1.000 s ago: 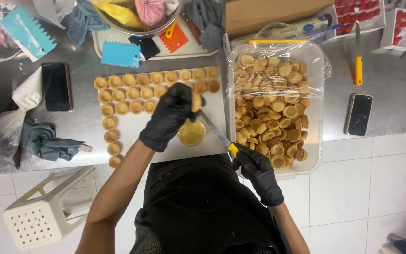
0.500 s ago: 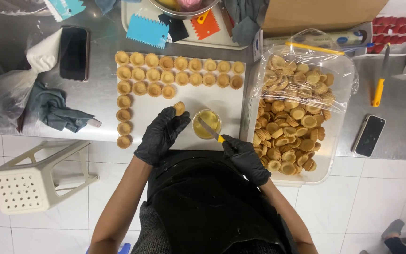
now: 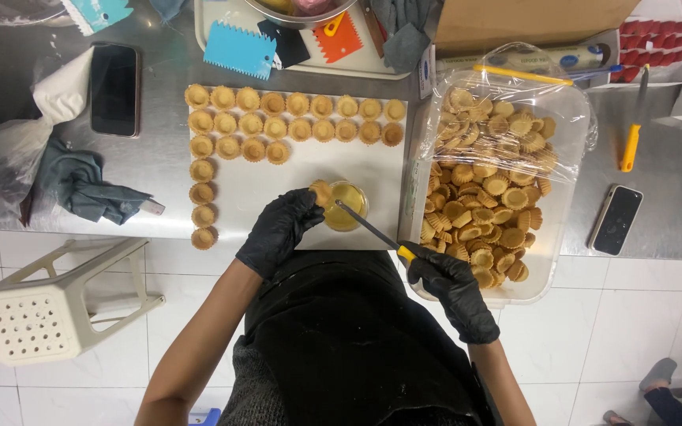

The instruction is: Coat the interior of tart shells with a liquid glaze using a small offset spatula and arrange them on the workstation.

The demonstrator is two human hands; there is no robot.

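Observation:
My left hand (image 3: 279, 229), in a black glove, holds a small tart shell (image 3: 323, 190) just left of a small cup of yellow liquid (image 3: 346, 207). My right hand (image 3: 451, 288), also gloved, grips a thin brush with a yellow handle (image 3: 372, 230); its tip reaches into the cup. Both sit on a white board (image 3: 309, 177) lined with rows of empty tart shells (image 3: 294, 118) along the top and left side. A clear plastic tub of tart shells (image 3: 491, 189) stands to the right.
Steel counter (image 3: 159, 181) with a black phone (image 3: 114, 88) and grey cloth (image 3: 80, 185) at left, another phone (image 3: 616, 219) and a yellow-handled knife (image 3: 633, 134) at right. Blue and orange scrapers (image 3: 234, 49) and a tray lie behind. A white stool (image 3: 49, 304) stands on the tiled floor.
The brush has moved from beside the cup into it, and my left hand has brought the shell up next to the cup. The view has shifted slightly.

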